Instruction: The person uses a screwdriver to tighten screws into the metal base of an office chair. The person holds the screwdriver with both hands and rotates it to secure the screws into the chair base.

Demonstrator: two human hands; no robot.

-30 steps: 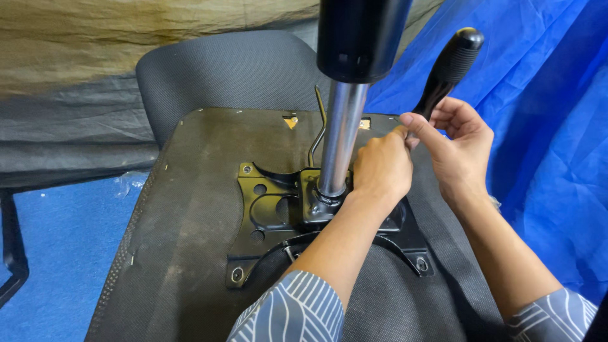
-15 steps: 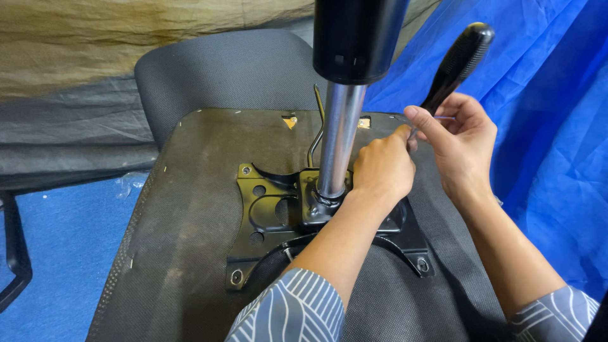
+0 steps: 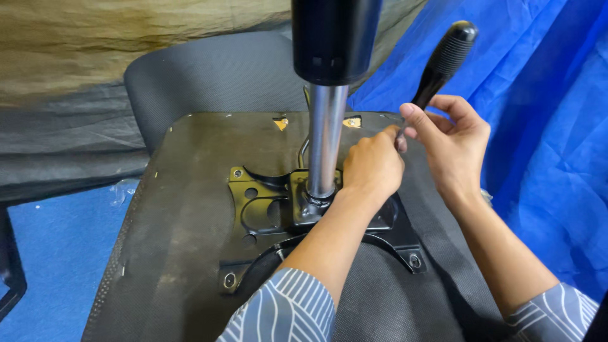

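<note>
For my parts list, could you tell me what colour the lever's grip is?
The lever's grip is black, seen in the head view.

We've got blue tarp [image 3: 544, 158] draped all down the right side and more blue sheeting on the floor [image 3: 57, 253] at lower left. Up top there's a crumpled tan cloth [image 3: 126, 44] over a dark grey one [image 3: 63, 152]. Lighting's soft and even.

Gas-lift column [image 3: 325, 142]: polished metal, glossy; upper sleeve [image 3: 335, 38] smooth black, probably plastic. Mounting plate [image 3: 266, 202]: black painted metal, semi-gloss. Seat underside [image 3: 183, 209]: rough matt board. Lever handle [image 3: 443, 60]: ribbed black plastic. Blue sheet [image 3: 551, 126]: matt cloth.
</note>
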